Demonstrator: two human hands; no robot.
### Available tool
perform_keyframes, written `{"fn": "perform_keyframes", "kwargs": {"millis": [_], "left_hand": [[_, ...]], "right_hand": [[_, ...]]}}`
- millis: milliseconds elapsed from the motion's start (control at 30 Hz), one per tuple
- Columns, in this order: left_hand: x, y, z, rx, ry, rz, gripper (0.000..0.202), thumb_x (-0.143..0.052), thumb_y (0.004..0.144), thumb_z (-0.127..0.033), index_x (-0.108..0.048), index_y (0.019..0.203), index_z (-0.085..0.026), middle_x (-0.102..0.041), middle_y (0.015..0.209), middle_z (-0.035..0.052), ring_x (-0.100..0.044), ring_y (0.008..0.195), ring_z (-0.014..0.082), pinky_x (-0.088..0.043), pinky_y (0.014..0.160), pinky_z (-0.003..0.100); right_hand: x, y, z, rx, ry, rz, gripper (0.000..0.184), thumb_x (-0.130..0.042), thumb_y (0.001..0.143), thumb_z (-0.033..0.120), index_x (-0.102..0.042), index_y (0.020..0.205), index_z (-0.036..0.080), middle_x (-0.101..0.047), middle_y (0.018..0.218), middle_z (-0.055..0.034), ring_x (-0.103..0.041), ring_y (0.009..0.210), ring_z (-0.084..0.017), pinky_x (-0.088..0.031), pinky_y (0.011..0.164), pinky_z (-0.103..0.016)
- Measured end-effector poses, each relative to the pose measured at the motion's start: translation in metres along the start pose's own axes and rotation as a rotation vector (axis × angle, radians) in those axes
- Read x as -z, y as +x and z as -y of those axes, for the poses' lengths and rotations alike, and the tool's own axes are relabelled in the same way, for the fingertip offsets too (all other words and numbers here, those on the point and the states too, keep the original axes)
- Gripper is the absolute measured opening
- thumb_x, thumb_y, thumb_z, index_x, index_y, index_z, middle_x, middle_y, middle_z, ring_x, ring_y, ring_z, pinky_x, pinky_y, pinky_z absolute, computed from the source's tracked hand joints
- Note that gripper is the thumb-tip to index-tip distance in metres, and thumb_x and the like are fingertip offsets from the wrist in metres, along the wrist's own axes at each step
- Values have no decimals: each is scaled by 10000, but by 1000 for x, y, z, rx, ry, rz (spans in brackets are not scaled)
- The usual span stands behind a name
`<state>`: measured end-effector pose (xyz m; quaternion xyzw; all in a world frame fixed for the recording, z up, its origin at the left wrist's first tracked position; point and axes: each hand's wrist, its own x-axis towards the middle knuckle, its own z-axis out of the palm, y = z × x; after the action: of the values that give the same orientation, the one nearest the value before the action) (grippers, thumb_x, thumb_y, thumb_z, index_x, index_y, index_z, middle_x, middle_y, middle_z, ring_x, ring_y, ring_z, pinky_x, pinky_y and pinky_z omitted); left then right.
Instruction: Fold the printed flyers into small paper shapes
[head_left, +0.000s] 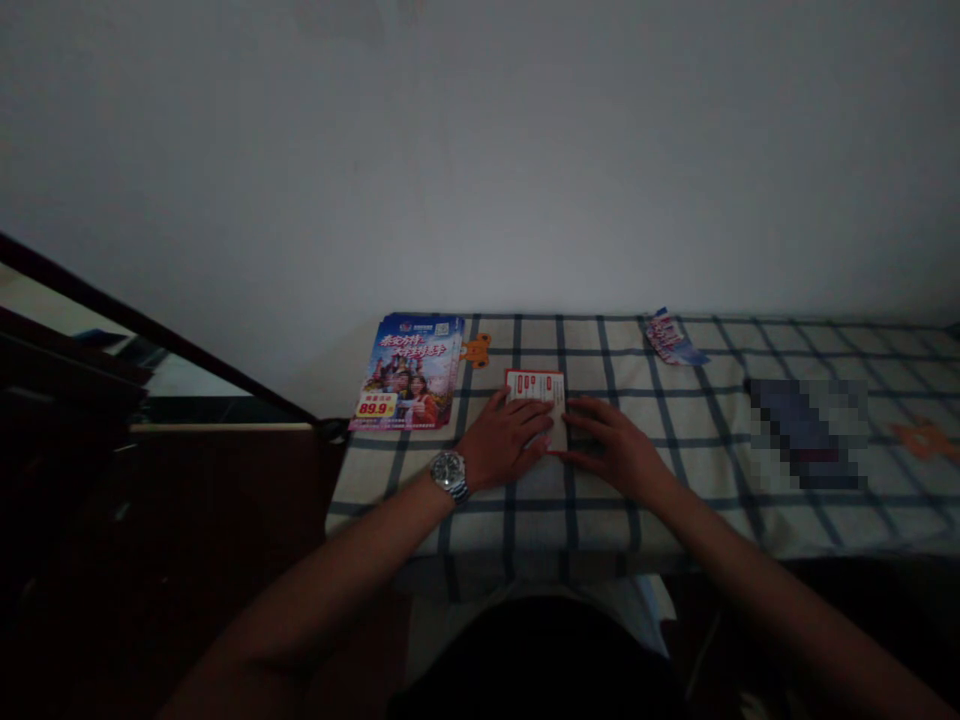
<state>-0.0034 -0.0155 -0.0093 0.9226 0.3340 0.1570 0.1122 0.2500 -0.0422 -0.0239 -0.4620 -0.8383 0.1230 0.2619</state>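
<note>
A small white leaflet with red print (535,388) lies on the checked cloth. My left hand (504,442), with a metal watch on its wrist, rests on the leaflet's lower left part, fingers bent and pressing down. My right hand (611,443) lies flat beside it at the leaflet's right edge, fingers stretched toward the paper. Both hands press the leaflet to the cloth; its lower half is hidden under them.
A stack of colourful flyers (409,371) lies at the table's left end, an orange shape (476,349) beside it. More folded flyers (671,338) lie at the back. A blurred patch (810,432) and an orange shape (928,438) sit right. A dark frame (150,335) leans at left.
</note>
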Motion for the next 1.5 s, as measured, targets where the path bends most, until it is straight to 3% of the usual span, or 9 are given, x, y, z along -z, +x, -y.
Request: {"fn": "perform_keyframes", "kwargs": {"millis": [200, 400, 600, 933, 1100, 1300, 1500], "left_hand": [[-2, 0, 1, 3, -2, -13, 392, -354, 1057, -401, -622, 1308, -264, -556, 1494, 33, -494, 1368, 230, -195, 1234, 533], [-1, 0, 1, 3, -4, -12, 402, -334, 1065, -410, -627, 1292, -255, -565, 1484, 33, -494, 1369, 236, -195, 1232, 535], [-2, 0, 2, -5, -13, -14, 397, -345, 1063, -404, -629, 1294, -251, -565, 1485, 47, -504, 1363, 237, -190, 1235, 541], [-2, -1, 1, -11, -11, -6, 373, -367, 1062, -402, -619, 1288, -243, -565, 1484, 34, -488, 1375, 227, -182, 1243, 528], [-3, -1, 2, -3, -7, -14, 376, -357, 1063, -403, -625, 1281, -255, -562, 1488, 34, -493, 1372, 226, -200, 1234, 527], [-2, -1, 1, -7, -2, -18, 370, -369, 1060, -404, -622, 1282, -250, -565, 1484, 29, -489, 1374, 228, -195, 1235, 527], [-3, -1, 1, -12, 4, -15, 377, -361, 1064, -414, -622, 1281, -249, -553, 1497, 35, -495, 1369, 236, -199, 1231, 540]], "right_hand": [[3, 3, -3, 1, 41, 16, 417, -744, 882, 358, -671, 1284, 274, -619, 1399, -118, -583, 1300, -335, -508, 1074, -587], [2, 21, -5, -58, 26, -37, 144, -672, 924, 256, -719, 1060, 252, -724, 1163, -72, -674, 1093, -265, -541, 983, -475], [-2, 37, -7, -77, -100, -71, 60, -685, 902, 223, -703, 957, 235, -707, 1040, -74, -650, 976, -261, -531, 875, -415], [-6, 72, -25, -144, -170, -87, 50, -644, 914, 222, -690, 927, 210, -687, 1002, -74, -622, 970, -246, -487, 874, -366], [-6, 87, -32, -182, -193, -76, 81, -622, 927, 235, -696, 910, 205, -666, 933, -67, -622, 880, -226, -466, 788, -336], [-5, 93, -31, -217, -226, -75, 112, -602, 944, 253, -700, 933, 202, -660, 971, -73, -618, 833, -215, -441, 720, -321], [-5, 93, -33, -204, -195, -98, 119, -588, 955, 248, -692, 926, 198, -660, 971, -74, -625, 845, -218, -454, 745, -325]]}}
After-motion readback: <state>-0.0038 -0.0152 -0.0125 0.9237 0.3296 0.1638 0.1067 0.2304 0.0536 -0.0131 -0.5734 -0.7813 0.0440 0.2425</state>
